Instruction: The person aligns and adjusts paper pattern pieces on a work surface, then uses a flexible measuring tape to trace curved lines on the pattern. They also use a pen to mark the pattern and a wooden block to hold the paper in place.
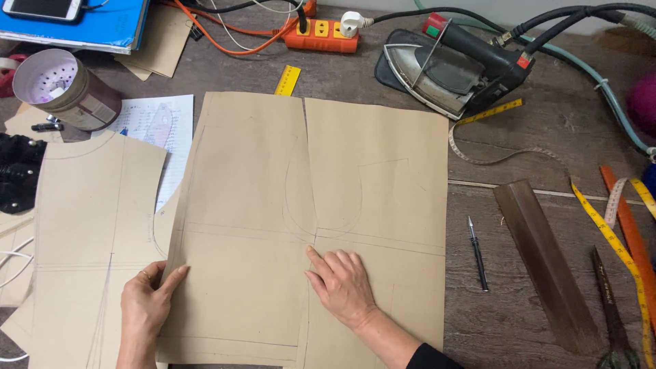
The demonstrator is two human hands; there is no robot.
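Both hands lie flat on brown pattern paper at the near edge of the table, and neither grips anything. Her left hand [147,304] rests open at the left edge of the left pattern sheet [242,225], thumb on top, fingers spread along the border where that sheet overlaps a separate bodice piece [89,253] further left. Left of the sheet and beyond it a tipped tin can [68,89] lies on its side beside a white sheet of notes [147,126], and a blue folder [82,24] sits in the far corner. Her right hand [342,283] presses palm down, fingers together, right on the seam where the left sheet meets the right pattern sheet [379,205], forefinger pointing up that join. As far as I can judge, the drafting is largely done: pencilled curves, cross lines and a pocket-like outline already run over both sheets, and the two are butted edge to edge; cutting looks not yet begun, since the outlines sit inside whole rectangles. Beyond the sheets stands an orange power strip [321,34], and to the right of them an old iron [451,65], a pen [477,253], a dark wooden ruler [547,263] and a yellow tape measure [615,239].
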